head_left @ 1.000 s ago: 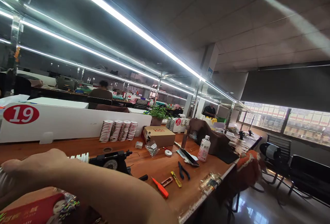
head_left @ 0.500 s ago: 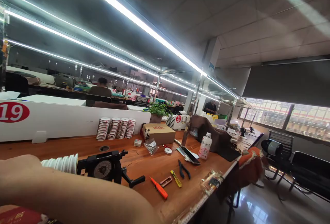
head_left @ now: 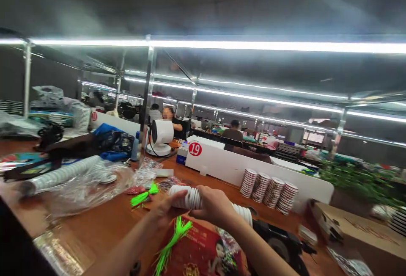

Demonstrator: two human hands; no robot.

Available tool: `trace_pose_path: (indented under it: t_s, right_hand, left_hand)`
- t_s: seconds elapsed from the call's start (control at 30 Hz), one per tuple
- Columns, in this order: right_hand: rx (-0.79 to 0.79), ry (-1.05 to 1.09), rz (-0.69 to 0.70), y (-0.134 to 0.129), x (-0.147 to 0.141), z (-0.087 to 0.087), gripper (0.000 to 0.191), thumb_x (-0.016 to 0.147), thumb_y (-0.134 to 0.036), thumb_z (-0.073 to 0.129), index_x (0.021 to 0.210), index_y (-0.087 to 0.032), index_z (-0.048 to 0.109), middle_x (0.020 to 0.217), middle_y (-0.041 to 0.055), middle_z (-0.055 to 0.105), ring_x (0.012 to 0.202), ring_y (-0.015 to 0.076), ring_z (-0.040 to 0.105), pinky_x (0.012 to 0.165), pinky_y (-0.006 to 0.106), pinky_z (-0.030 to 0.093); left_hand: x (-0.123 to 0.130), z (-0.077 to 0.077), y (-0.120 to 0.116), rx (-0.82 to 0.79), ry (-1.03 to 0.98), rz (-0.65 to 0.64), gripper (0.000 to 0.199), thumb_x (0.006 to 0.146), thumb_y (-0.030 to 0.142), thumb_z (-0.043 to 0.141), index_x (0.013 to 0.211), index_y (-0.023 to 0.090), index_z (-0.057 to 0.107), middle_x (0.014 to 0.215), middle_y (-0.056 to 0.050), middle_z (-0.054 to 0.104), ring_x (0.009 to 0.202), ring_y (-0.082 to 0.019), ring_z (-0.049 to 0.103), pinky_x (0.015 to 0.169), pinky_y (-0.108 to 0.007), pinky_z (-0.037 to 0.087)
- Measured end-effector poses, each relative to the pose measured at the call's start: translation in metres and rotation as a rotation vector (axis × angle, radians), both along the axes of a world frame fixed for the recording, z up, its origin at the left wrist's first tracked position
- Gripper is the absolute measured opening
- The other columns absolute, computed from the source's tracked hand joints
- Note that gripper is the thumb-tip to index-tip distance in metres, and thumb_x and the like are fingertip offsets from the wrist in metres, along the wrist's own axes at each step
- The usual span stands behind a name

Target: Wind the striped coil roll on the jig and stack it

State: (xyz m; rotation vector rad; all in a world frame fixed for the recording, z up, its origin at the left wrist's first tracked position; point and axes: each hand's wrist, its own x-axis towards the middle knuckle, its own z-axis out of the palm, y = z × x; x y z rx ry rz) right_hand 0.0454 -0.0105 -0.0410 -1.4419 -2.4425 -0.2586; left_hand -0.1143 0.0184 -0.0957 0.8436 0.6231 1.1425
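The left hand (head_left: 166,209) and right hand (head_left: 213,205) grasp the ribbed white coil (head_left: 185,197) at opposite ends, fingers wrapped firmly to keep its turns aligned above the red printed card (head_left: 203,240).

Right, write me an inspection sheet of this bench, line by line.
Surface: brown wooden bench, with items scattered across it.
Things: white ribbed coil, held over a red printed card.
Hands: left hand and right hand both wrapped around the coil.
Clutter: green tassels on the card; clear plastic bag; cardboard box; striped spool stacks.
Cables: thin cord behind a white desk fan.
Surroundings: numbered white divider, seated co-worker, potted plant.
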Motion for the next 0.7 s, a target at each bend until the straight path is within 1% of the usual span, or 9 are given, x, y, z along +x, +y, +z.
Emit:
trace_pose_path:
  t_s: [0.07,0.13,0.2,0.3,0.4,0.47,0.57,0.7]
  right_hand:
    - [0.014,-0.001,-0.008,-0.003,-0.003,-0.003,0.038,0.062,-0.038,0.066,0.09,-0.016,0.053,0.083,0.0083,0.066,0.073,0.0269,0.063,0.056,0.029,0.042]
    - [0.024,-0.011,-0.019,-0.006,-0.004,-0.004,0.038,0.061,-0.037,0.066,0.09,-0.017,0.053,0.083,0.0068,0.066,0.072,0.0263,0.063,0.054,0.028,0.04]
    - [0.029,-0.017,-0.032,-0.008,-0.004,-0.004,0.037,0.062,-0.039,0.066,0.089,-0.018,0.053,0.082,0.0059,0.066,0.073,0.026,0.063,0.053,0.027,0.039]
    - [0.027,-0.016,-0.046,-0.009,-0.004,-0.004,0.038,0.064,-0.045,0.063,0.088,-0.019,0.053,0.083,0.0057,0.066,0.074,0.0258,0.063,0.053,0.027,0.037]
    - [0.029,-0.012,-0.048,-0.009,-0.005,-0.005,0.039,0.067,-0.051,0.059,0.088,-0.019,0.053,0.084,0.0061,0.065,0.074,0.0257,0.063,0.053,0.027,0.037]
    - [0.02,0.0,-0.047,-0.008,-0.006,-0.005,0.042,0.066,-0.055,0.058,0.088,-0.019,0.053,0.085,0.0063,0.065,0.074,0.0258,0.062,0.054,0.027,0.036]
    - [-0.024,0.039,-0.042,-0.006,-0.005,-0.004,0.047,0.061,-0.057,0.061,0.089,-0.02,0.053,0.085,0.0058,0.066,0.075,0.0259,0.062,0.054,0.026,0.035]
    - [-0.049,0.11,0.035,-0.004,-0.001,-0.005,0.045,0.061,-0.051,0.064,0.094,-0.023,0.054,0.086,0.002,0.066,0.079,0.0239,0.062,0.057,0.025,0.035]
  left_hand:
    - [-0.006,0.004,-0.006,0.039,0.029,0.059,0.036,0.061,0.02,0.072,0.093,0.016,0.056,0.074,0.001,0.063,0.069,-0.018,0.06,0.061,-0.029,0.048]
    - [-0.003,0.007,-0.011,0.071,0.056,0.083,0.047,0.054,0.02,0.076,0.096,0.018,0.055,0.073,0.001,0.062,0.067,-0.019,0.06,0.058,-0.029,0.047]
    - [0.002,0.009,-0.015,0.096,0.076,0.09,0.059,0.052,0.02,0.077,0.105,0.019,0.051,0.075,0.0,0.062,0.066,-0.019,0.06,0.056,-0.028,0.047]
    - [0.003,0.011,-0.019,0.103,0.096,0.101,0.079,0.051,0.02,0.078,0.121,0.023,0.039,0.08,-0.001,0.061,0.066,-0.02,0.061,0.056,-0.029,0.047]
    - [0.003,0.011,-0.022,0.085,0.098,0.123,0.092,0.051,0.021,0.078,0.128,0.025,0.027,0.08,-0.001,0.06,0.066,-0.02,0.061,0.058,-0.032,0.049]
    - [0.004,0.011,-0.024,0.076,0.087,0.137,0.095,0.05,0.02,0.078,0.128,0.025,0.024,0.078,0.0,0.059,0.066,-0.021,0.06,0.059,-0.034,0.049]
    - [0.006,0.011,-0.025,0.062,0.067,0.154,0.093,0.048,0.018,0.078,0.126,0.026,0.026,0.076,0.001,0.058,0.066,-0.02,0.06,0.059,-0.035,0.05]
    - [0.005,0.004,-0.022,0.043,0.012,0.162,0.088,0.048,0.02,0.078,0.123,0.023,0.03,0.076,0.0,0.06,0.065,-0.02,0.059,0.059,-0.034,0.049]
